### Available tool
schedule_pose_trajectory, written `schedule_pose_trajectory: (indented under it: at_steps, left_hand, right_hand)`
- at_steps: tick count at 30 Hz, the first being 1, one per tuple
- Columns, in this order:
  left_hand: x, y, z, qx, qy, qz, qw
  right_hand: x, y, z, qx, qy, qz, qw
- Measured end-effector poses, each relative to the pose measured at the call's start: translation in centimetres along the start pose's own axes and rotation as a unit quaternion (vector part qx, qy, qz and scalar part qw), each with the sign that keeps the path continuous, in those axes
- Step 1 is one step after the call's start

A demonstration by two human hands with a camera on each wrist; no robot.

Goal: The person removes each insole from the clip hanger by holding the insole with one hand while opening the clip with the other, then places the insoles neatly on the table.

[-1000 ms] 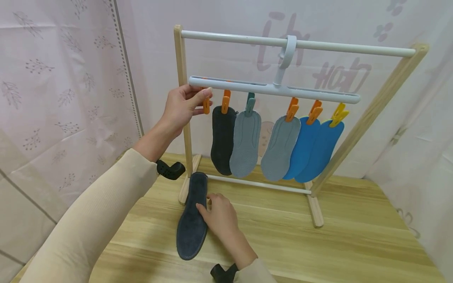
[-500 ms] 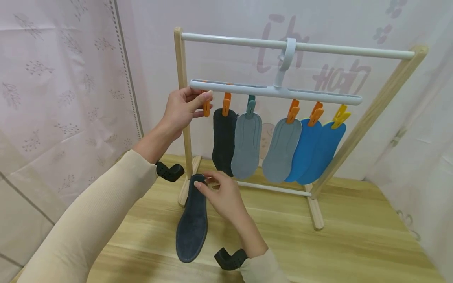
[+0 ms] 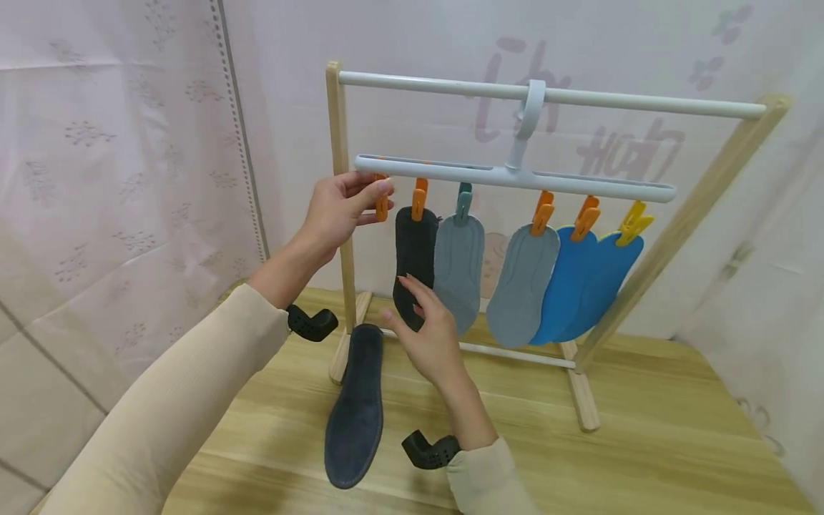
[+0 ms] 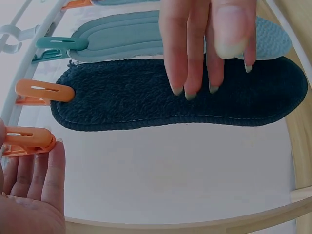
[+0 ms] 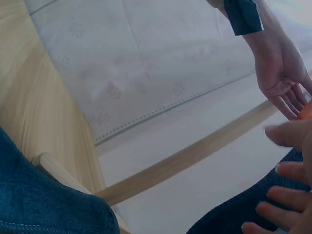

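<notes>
My left hand (image 3: pixel 335 209) pinches an orange clothespin (image 3: pixel 383 205) at the left end of the white hanger (image 3: pixel 444 170); no insole is in this clip. My right hand (image 3: pixel 430 330) is raised with fingers extended, in front of a hanging black insole (image 3: pixel 415 247). An orange clip (image 4: pixel 46 90) holds that insole by its top end. Below, a dark grey insole (image 3: pixel 355 415) lies by the left foot of the rack, apart from both hands. In the left wrist view, the right hand's fingers (image 4: pixel 187 63) overlap the hanging black insole; contact cannot be judged.
Grey insoles (image 3: pixel 459 261) and blue insoles (image 3: pixel 569 286) hang farther right from green, orange and yellow clips. The hanger hooks over the top bar of a wooden rack (image 3: pixel 682 222) on a wood-grain table (image 3: pixel 650 458). Patterned white curtains (image 3: pixel 148 143) surround it.
My right hand has risen from the dark grey insole's side, past its top end, to the front of the hanging black insole. My left hand keeps its pinch on the clothespin.
</notes>
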State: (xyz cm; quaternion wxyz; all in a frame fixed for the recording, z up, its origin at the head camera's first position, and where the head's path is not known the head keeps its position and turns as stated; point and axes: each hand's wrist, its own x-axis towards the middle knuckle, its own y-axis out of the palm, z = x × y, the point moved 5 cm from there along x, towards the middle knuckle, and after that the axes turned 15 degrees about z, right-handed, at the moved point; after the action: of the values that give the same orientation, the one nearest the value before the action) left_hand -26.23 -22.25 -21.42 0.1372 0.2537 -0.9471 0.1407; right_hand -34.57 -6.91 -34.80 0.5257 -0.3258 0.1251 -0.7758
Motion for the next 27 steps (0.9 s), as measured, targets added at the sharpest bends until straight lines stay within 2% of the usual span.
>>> schedule_pose_trajectory:
  at_steps: [11, 19, 27]
  left_hand:
    - [0.0, 0.4, 0.5, -0.014, 0.007, 0.013, 0.9998]
    - [0.0, 0.4, 0.4, -0.021, 0.003, 0.012, 0.9997]
    - [0.0, 0.5, 0.5, -0.021, -0.005, 0.01, 0.9997]
  right_hand:
    - [-0.5, -1.0, -0.6, 0.015, 0.026, -0.032, 0.999]
    - [-1.1, -1.9, -0.9, 0.012, 0.025, -0.092, 0.9954]
    - [-1.5, -2.8, -1.4, -0.007, 0.041, -0.125, 0.9913]
